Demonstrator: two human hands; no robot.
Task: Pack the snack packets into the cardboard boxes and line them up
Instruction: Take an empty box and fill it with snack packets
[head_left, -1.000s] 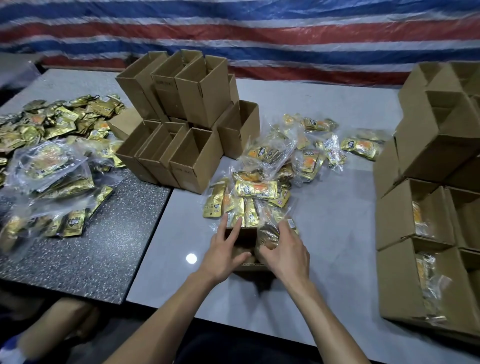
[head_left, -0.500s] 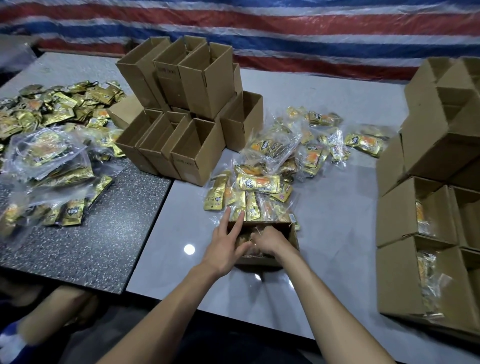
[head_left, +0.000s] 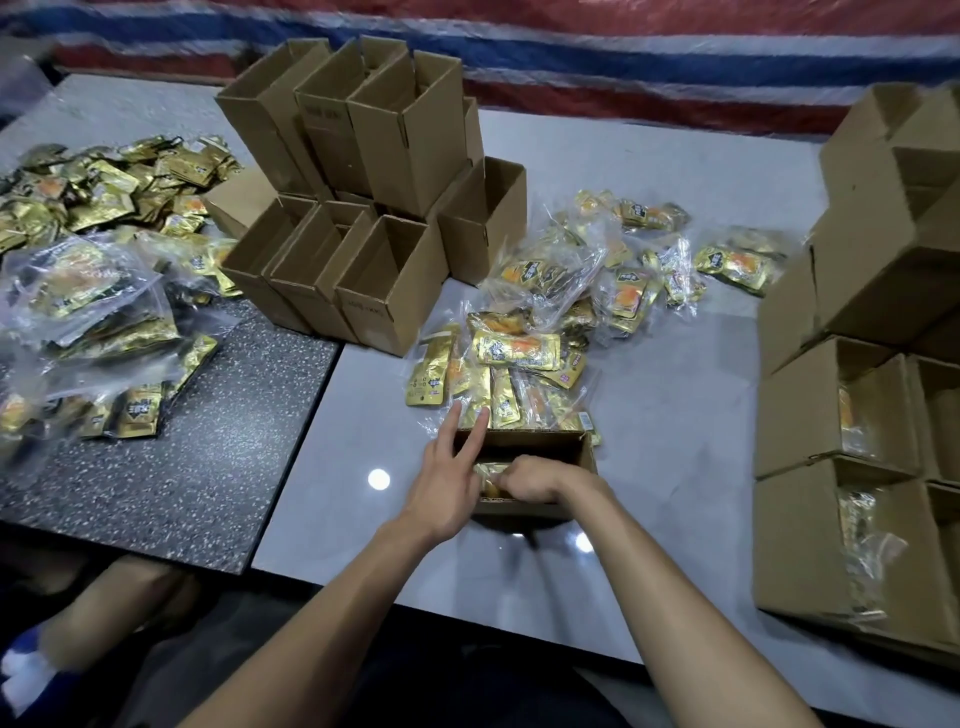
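Open cardboard box upright on the pale counter, near its front edge and directly ahead of the person. Gold snack packets in the box, largely covered by both hands. Right hand inside the box opening, knuckles up, fingers curled down onto the packets. Grip narrow, but not possible to tell whether closed round a packet or only pressing. Left hand at the left end of the box, index and middle fingers straight and spread, lying across the far left corner of the rim. Grip wide, nothing visibly held.

Just beyond the far wall of the box: loose packet pile, gold, flat on the counter, nearest ones against the box. Farther back and to the right: clear bags of packets, scattered and overlapping. Behind and left of the pile: stack of empty boxes, tops open, in two tiers, straddling the seam between the pale counter and the dark speckled counter. On the dark counter and further left: more gold packets, some loose, some in clear bags. At the right edge: packed boxes on their sides, bagged packets visible in the openings, further boxes piled above. Along the back: striped tarpaulin, red, white and blue.
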